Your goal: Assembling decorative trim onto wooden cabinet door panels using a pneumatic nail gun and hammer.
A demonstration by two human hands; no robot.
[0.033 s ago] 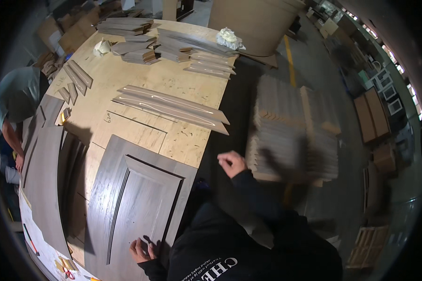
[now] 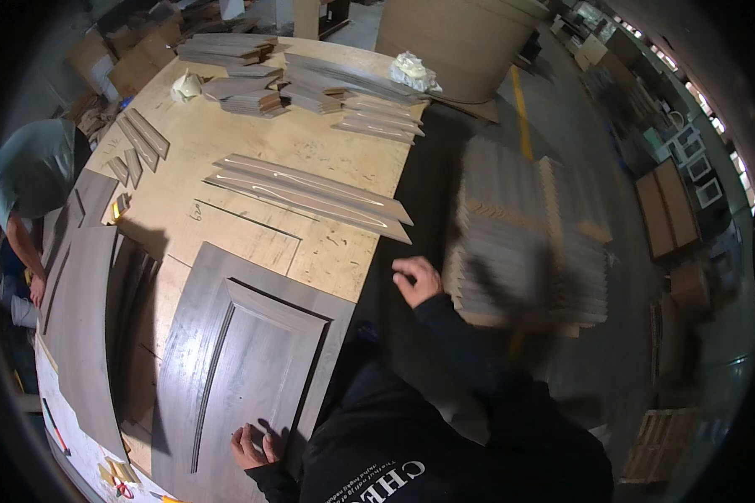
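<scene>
A grey wood-grain door panel (image 2: 252, 360) with a raised centre framed by dark grooves lies on the near part of the plywood table. My left hand (image 2: 253, 448) rests on the panel's lower part, fingers apart and holding nothing. Off the table's right edge, my right hand (image 2: 418, 281) hovers with fingers loosely curled, the thumb apart and nothing visible in the grip. Beyond the panel, two long mitred wood strips (image 2: 310, 194) lie side by side with pale glue lines along them.
Stacked grey strips (image 2: 252, 96) and crumpled white wrapping (image 2: 413, 72) sit at the plywood table's (image 2: 268, 134) far end. Tall stacks of strips (image 2: 524, 235) stand on the floor at right. At left, another person (image 2: 35, 180) bends by curved grey panels (image 2: 84, 335).
My right hand has shifted very slightly, its fingers a little less bunched. The left hand stays on the panel.
</scene>
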